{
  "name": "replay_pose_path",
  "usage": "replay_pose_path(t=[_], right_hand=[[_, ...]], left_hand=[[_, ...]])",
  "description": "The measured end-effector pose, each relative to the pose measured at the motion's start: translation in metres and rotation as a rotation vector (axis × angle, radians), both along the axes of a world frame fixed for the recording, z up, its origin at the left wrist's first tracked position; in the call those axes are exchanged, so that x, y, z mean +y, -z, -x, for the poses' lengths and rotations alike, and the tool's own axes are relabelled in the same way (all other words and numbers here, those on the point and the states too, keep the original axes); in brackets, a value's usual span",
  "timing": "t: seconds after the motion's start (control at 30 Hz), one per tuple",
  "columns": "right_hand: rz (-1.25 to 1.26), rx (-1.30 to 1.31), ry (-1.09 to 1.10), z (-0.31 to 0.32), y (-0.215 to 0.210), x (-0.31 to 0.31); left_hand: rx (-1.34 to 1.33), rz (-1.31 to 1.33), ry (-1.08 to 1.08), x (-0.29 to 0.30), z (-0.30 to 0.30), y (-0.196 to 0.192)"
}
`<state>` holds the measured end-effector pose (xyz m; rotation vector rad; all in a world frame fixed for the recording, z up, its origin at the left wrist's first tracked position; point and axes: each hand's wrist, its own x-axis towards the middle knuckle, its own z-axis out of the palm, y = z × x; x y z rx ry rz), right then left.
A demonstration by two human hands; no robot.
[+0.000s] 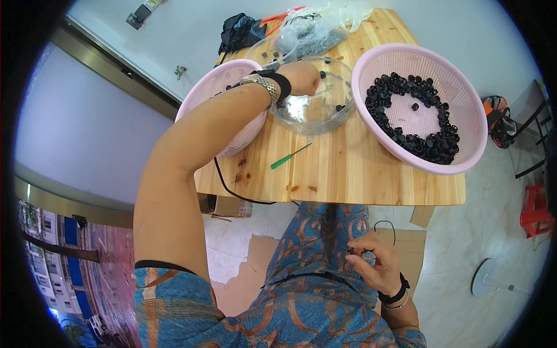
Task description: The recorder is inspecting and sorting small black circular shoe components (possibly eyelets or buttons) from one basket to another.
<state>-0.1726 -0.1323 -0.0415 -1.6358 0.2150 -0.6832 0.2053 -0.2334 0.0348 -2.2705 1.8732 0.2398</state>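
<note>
The pale wooden tabletop [348, 174] sits in front of me, and the big round pink plastic basket [473, 124] on its right side holds a ring of small black plastic caps [406, 139] heaped around its wall. A second pink basket [217, 81] sits at the left, mostly under my forearm. Between them is the clear round glass bowl [316, 119], a few black caps loose in it. My left hand [301, 77] is over the bowl's far rim, fingers curled shut, though I cannot tell what they close on, if anything. My right hand [377, 264] is down at my lap, fingertips pinched on one small black piece [350, 250].

Risk as I judge it: my forearm lies across the left basket's rim, so a quick pull back could tip it; the piece at my lap could slip to the floor.

A green-handled screwdriver [290, 156] lies near the table's front edge. At the far end, a crumpled clear plastic bag [316, 32] of dark parts beside a black cloth [241, 32]; no label shows. Flat brown cardboard [406, 240] lies below the table.
</note>
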Motion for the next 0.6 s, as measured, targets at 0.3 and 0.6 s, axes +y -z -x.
replay_pose_path(t=[0.3,0.6], right_hand=[[0.004,-0.021,0.002,-0.006,0.001,-0.002],[-0.218,0.036,0.016,0.000,0.013,0.004]], left_hand=[[0.005,0.016,0.102,0.003,0.009,0.001],[-0.082,-0.065,0.136,0.001,0.018,0.007]])
